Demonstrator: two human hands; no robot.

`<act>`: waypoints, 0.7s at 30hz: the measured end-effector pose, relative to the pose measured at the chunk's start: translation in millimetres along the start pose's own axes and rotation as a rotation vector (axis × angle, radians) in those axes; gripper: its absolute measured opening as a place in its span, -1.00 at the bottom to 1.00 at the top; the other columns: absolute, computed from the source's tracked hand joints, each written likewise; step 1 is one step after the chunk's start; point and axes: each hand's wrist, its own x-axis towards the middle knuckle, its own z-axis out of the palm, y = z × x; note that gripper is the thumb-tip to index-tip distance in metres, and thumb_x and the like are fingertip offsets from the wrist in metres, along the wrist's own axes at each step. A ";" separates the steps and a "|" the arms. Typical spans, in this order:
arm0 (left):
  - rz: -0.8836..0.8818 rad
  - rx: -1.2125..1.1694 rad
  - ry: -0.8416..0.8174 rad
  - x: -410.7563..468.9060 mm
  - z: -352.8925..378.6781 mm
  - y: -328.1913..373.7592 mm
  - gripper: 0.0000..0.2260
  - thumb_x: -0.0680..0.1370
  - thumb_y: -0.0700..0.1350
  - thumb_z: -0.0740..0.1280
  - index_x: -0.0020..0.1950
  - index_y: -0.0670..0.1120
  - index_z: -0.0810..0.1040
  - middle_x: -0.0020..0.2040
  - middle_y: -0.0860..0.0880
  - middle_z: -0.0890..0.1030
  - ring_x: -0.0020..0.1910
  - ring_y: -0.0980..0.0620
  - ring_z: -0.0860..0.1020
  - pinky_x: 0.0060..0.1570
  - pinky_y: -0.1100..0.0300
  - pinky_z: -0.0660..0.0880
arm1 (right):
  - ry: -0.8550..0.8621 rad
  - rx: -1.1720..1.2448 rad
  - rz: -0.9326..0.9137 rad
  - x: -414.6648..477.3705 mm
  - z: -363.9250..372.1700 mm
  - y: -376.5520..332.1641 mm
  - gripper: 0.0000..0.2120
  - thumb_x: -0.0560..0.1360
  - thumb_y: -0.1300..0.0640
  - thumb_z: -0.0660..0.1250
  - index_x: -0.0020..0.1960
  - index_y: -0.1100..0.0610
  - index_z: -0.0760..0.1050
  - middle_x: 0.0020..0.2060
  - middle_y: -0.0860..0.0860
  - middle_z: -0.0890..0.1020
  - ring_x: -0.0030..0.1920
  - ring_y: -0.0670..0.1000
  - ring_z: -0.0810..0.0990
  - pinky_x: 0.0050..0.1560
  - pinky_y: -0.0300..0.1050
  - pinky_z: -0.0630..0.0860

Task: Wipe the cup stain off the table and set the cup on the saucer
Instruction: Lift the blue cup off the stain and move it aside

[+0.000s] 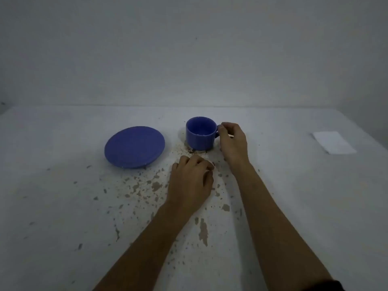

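Standing upright and empty, the cup [201, 133] has right-hand fingers [223, 131] pinching its handle.

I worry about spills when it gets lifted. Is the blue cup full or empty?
Empty, as far as visible: the cup stands upright and its blue inside shows no liquid. The right hand is at its handle.

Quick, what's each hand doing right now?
Left hand: curled, resting on the table, holding nothing visible.
Right hand: fingers closed on the handle of the cup.
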 end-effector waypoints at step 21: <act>0.010 -0.042 0.075 1.7 1.3 -1.6 -0.85 0.50 -0.04 0.28 0.02 0.04 0.60 0.01 0.07 0.61 -0.05 0.03 0.47 -0.09 0.15 0.38 | -0.021 0.183 0.063 40.0 -19.1 -1.1 -0.87 0.58 0.15 0.18 -0.02 0.08 0.51 -0.07 0.05 0.64 -0.06 0.04 0.66 -0.07 -0.14 0.66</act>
